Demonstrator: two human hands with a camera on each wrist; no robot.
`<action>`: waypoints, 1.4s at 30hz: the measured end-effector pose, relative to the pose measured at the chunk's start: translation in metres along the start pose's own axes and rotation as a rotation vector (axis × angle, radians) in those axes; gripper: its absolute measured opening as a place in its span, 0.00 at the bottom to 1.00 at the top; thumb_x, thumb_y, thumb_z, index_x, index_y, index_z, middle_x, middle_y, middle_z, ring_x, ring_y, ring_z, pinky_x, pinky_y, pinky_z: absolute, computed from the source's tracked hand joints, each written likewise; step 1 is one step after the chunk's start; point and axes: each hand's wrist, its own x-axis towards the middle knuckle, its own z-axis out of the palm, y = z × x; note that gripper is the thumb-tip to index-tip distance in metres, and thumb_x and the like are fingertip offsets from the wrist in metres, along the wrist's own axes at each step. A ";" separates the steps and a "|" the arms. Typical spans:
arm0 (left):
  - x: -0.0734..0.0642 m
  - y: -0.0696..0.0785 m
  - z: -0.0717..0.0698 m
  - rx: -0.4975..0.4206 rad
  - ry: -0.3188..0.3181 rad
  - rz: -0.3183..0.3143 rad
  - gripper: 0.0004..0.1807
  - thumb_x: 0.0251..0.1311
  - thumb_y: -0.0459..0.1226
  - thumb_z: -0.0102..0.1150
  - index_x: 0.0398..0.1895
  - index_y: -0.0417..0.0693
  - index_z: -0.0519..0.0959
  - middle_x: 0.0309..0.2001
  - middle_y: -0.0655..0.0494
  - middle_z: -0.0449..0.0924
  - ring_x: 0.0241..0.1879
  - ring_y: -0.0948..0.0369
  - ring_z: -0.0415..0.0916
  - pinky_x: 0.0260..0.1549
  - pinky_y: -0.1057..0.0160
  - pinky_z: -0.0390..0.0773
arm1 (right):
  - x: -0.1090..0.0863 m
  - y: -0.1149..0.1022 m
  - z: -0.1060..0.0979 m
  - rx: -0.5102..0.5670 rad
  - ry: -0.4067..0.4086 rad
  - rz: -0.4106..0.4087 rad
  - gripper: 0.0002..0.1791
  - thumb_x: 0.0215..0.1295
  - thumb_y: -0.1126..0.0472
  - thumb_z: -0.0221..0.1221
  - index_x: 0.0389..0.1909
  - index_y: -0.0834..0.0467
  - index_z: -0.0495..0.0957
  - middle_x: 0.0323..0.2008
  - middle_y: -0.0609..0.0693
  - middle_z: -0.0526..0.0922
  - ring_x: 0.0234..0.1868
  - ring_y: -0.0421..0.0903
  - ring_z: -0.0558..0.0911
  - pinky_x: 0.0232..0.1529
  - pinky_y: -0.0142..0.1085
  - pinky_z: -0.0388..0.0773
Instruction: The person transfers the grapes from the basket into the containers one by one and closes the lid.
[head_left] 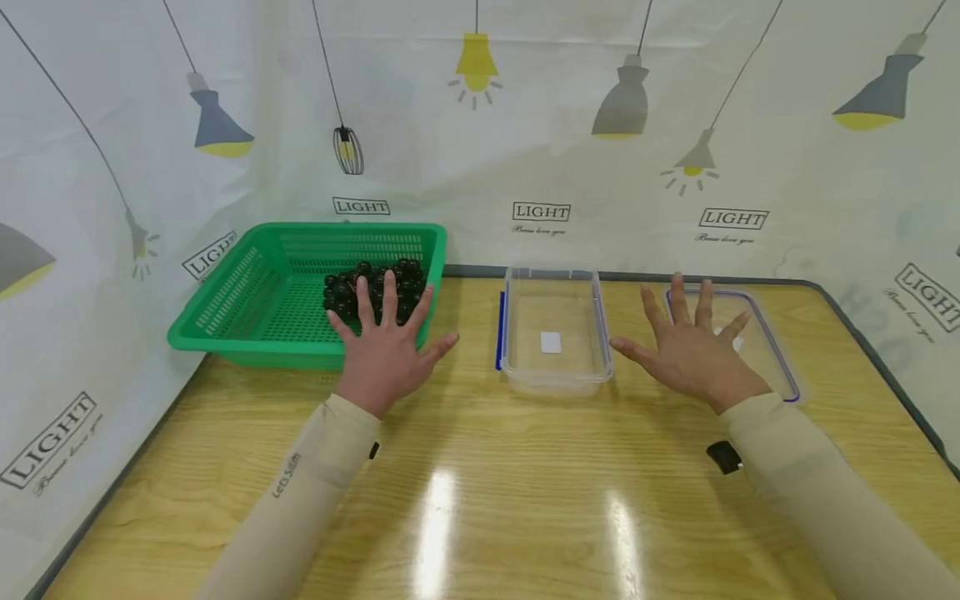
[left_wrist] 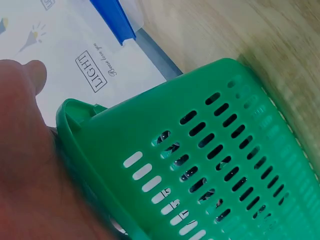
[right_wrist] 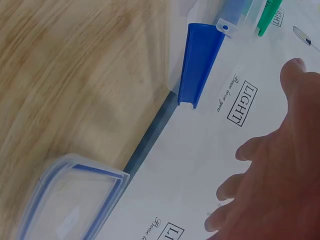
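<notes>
My left hand point(head_left: 386, 362), fingers spread and holding nothing, is over the front right corner of a green plastic basket point(head_left: 258, 346). Dark, glossy grapes point(head_left: 341, 293) lie in the basket's right part, some of them hidden by my fingers. The left wrist view shows the basket's slotted wall point(left_wrist: 165, 115) beside the hand point(left_wrist: 30, 165). My right hand point(head_left: 697, 362) is spread too, with nothing in it, between a clear lidless box point(head_left: 555, 377) and its blue-edged lid point(head_left: 780, 358), partly covering the lid. In the right wrist view a blue latch point(right_wrist: 200, 65) hangs from the box.
A wooden table point(head_left: 525, 517) bears everything, with a dark edge strip point(head_left: 645, 277) along its back. Behind it rises a pale sheet point(head_left: 420, 92) printed with lamps. A white square point(head_left: 551, 342) shows through the box.
</notes>
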 end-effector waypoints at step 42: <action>-0.003 0.001 0.000 -0.059 -0.014 -0.015 0.40 0.71 0.65 0.33 0.80 0.64 0.41 0.77 0.42 0.26 0.72 0.39 0.18 0.57 0.23 0.29 | 0.034 0.001 0.055 0.948 0.145 -0.178 0.31 0.77 0.60 0.50 0.75 0.63 0.53 0.73 0.57 0.57 0.72 0.52 0.58 0.64 0.40 0.64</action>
